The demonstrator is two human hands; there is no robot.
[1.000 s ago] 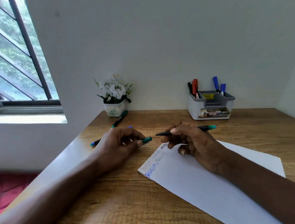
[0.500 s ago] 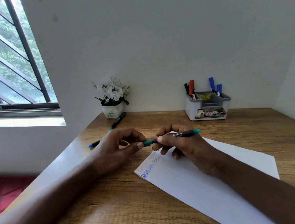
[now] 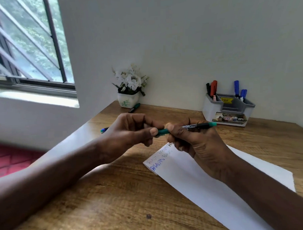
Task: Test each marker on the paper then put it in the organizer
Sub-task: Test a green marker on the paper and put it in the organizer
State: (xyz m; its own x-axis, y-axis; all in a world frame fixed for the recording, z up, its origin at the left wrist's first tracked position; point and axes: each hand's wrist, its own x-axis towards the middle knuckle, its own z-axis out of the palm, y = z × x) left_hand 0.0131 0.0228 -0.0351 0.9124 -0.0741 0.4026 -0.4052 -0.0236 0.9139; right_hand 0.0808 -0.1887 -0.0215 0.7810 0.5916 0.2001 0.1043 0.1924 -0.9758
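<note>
A black marker with a green end lies level in my right hand, above the white paper. My left hand pinches its green cap, which sits against the marker's tip end. The paper carries blue and faint handwriting at its near-left corner. The grey and white organizer stands at the back right with red, black and blue markers upright in it. Two loose markers lie on the desk: a green one by the flower pot and a blue-tipped one mostly hidden behind my left hand.
A small white pot of white flowers stands against the back wall. The wooden desk has its left edge running beside a window and a red floor below. Walls close the back and right sides.
My hands came together: the cap in my left hand, apart from the marker a second ago, now meets the tip end. The view has swung a little to the left.
</note>
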